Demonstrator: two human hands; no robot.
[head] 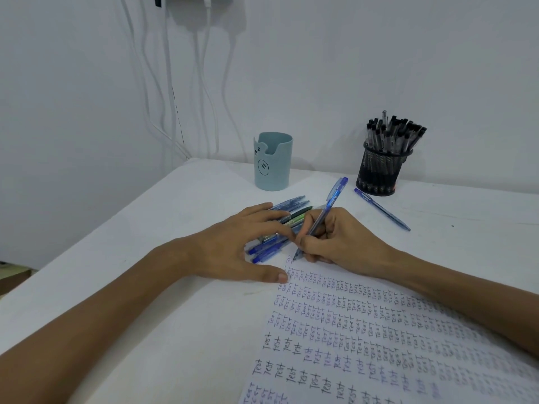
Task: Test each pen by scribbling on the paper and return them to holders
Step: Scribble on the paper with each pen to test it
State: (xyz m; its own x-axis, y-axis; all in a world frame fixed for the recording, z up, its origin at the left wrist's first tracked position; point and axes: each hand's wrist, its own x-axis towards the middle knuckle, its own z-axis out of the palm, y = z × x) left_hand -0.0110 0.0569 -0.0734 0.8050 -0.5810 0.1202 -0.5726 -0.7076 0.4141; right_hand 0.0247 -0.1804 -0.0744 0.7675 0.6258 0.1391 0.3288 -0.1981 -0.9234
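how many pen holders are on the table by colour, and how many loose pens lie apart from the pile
teal holder: 1
black mesh holder: 1
loose pen apart from the pile: 1
total: 3

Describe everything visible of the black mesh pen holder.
The black mesh pen holder is a round cup of what looks like wire mesh, standing upright at the far right of the white table near the wall. It is crammed with clear-bodied pens with black caps, fanning out above its rim. A loose blue pen lies on the table just in front of it; whether it touches the base is unclear. Neither hand touches the holder.
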